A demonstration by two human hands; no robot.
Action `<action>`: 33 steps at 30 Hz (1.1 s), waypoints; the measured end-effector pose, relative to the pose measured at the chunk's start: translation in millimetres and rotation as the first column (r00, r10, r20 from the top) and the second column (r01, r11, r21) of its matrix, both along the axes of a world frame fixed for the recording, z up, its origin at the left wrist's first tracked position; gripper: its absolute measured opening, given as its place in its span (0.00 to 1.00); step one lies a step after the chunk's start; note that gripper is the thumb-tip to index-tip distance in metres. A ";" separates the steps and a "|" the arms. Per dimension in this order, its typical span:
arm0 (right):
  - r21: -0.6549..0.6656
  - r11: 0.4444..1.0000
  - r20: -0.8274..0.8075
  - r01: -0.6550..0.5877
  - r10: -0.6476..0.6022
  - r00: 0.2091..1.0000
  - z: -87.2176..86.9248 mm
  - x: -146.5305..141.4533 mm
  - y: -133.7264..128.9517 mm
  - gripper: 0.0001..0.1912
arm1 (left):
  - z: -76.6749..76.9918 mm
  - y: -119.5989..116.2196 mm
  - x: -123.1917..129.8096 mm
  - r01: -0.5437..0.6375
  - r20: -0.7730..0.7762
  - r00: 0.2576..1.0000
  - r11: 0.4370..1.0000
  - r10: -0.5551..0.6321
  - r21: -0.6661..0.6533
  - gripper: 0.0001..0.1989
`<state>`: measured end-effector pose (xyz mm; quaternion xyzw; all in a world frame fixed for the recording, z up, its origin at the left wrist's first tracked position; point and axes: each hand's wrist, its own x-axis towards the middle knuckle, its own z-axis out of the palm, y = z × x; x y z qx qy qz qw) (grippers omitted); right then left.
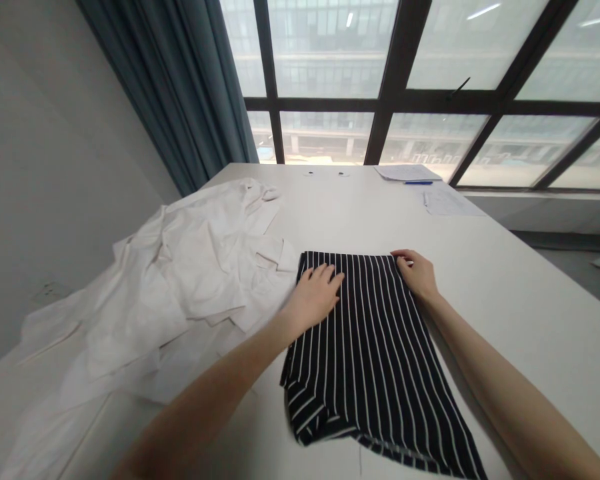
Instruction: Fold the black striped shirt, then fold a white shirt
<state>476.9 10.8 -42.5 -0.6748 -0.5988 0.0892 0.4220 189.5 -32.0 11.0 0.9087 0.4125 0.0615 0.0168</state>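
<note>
A piece of black fabric with white stripes (375,333) lies on the white table, its far edge nearly straight and its near left corner bunched and folded. My left hand (316,293) rests flat on its upper left part, fingers spread. At the far right corner, my right hand (416,272) pinches the fabric's edge between thumb and fingers. Whether the cloth is a finished garment or a cut panel I cannot tell.
A large heap of white cloth (195,267) covers the table's left side. Papers (407,173) and a blue pen (419,183) lie at the far right of the table (520,300). Behind stand a dark-framed window (325,105) and a blue-grey curtain (180,87).
</note>
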 end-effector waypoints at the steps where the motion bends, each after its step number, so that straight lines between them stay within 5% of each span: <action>1: -0.013 1.000 -0.005 0.000 0.000 1.000 0.3 -0.1 0.3 0.18 | 0.6 8.9 -8.3 -0.076 -0.017 0.997 0.997 0.076 0.005 0.22; 7: -0.049 0.999 -0.039 -0.011 0.009 0.999 3.8 -0.7 1.2 0.19 | 7.8 40.4 -44.7 -0.312 0.043 0.949 0.950 0.312 -0.022 0.12; 16: -0.071 0.996 -0.087 -0.050 0.044 0.995 5.1 -0.5 0.0 0.19 | 5.1 46.0 -43.0 -0.246 0.157 0.951 0.959 0.266 -0.139 0.06; 25: 0.015 0.999 -0.103 -0.034 0.035 0.994 5.8 -1.3 -0.1 0.18 | 18.4 53.3 -59.9 -0.359 0.140 0.894 0.868 0.425 -0.343 0.07; 30: 0.167 0.971 0.149 -0.169 0.145 0.978 22.3 -10.8 -3.0 0.15 | 14.8 51.4 -57.6 -0.375 0.142 0.885 0.860 0.443 -0.345 0.09; 33: 0.118 0.940 0.303 -0.319 0.272 0.913 30.8 -23.1 -6.7 0.14 | 9.3 53.9 -55.0 -0.333 0.230 0.867 0.858 0.441 -0.390 0.12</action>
